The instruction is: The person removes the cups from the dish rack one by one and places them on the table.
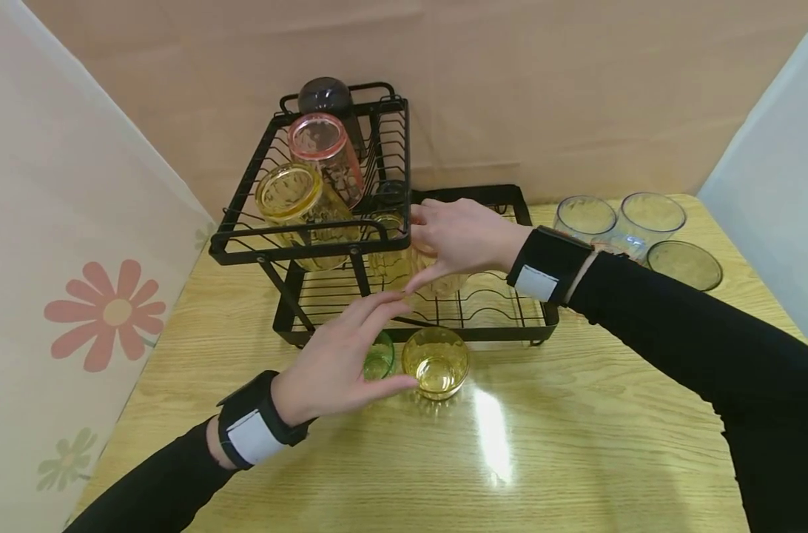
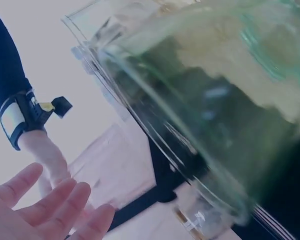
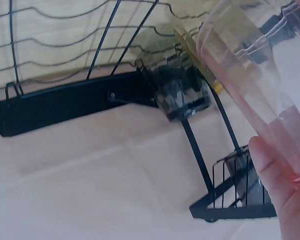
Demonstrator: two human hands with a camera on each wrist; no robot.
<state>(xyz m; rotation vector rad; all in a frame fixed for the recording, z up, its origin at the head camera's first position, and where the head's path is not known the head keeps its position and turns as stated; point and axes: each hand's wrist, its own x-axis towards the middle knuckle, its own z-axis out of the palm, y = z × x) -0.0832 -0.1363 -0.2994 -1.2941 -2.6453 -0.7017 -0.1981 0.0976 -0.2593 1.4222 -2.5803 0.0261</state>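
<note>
My right hand [image 1: 467,237] reaches over the lower tier of a black two-tier dish rack [image 1: 544,333] and grips a pale pinkish glass [image 3: 255,75]. In the right wrist view, its thumb lies against the glass wall; the other fingers are mostly hidden. Fingers extended and holding nothing, my left hand [image 1: 340,355] hovers at the rack's front edge. Below it, partly covered, stands a green glass [image 1: 380,359], which looms large and blurred in the left wrist view. Beside that is a yellow glass [image 1: 436,363], mouth up on the table.
On the upper tier, yellow [image 1: 297,200], pink [image 1: 324,152] and dark [image 1: 327,100] glasses stand upside down. A yellowish glass [image 1: 387,259] and a dark glass [image 3: 182,97] sit on the lower tier. Clear bluish glasses [image 1: 652,215] and an olive-tinted glass [image 1: 684,265] stand right, behind my sleeve.
</note>
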